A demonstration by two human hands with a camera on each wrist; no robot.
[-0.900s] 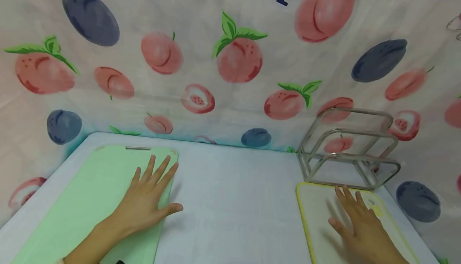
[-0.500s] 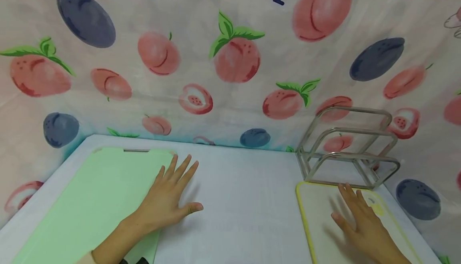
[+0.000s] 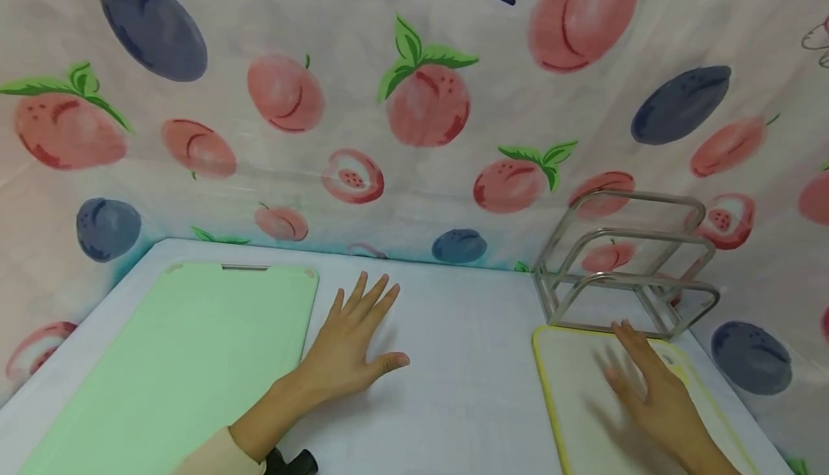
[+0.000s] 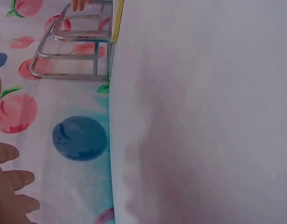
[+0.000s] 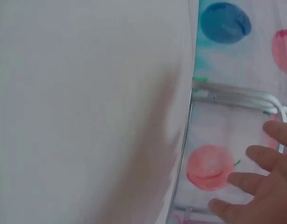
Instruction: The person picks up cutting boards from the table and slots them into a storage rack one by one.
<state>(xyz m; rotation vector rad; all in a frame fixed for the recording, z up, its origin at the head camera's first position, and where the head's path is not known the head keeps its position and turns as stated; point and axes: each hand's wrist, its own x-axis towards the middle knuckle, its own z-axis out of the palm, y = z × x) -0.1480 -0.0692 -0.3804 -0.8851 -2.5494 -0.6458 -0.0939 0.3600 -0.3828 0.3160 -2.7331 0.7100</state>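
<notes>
With fingers spread and nothing held, my left hand (image 3: 350, 345) hovers over the white table (image 3: 453, 388), just right of a pale green cutting board (image 3: 214, 338). Its fingertips show at the left edge of the left wrist view. My right hand (image 3: 663, 406), fingers extended, is above a white cutting board with a yellow rim (image 3: 563, 374) and casts a shadow on it. That hand (image 5: 269, 182) appears empty in the right wrist view. Behind the white board stands a metal wire rack (image 3: 624, 277) with three upright loops and nothing in its slots.
A curtain (image 3: 414, 194) printed with peaches and dark blue fruit hangs behind the table and along both sides. A small black object (image 3: 294, 463) shows by the left sleeve (image 3: 223, 453) at the bottom edge. The table's back edge runs along the curtain.
My left hand has moved right, from over the green board to over the table beside it. My right hand has shifted and turned slightly, staying above the white board. The boards and rack stay put.
</notes>
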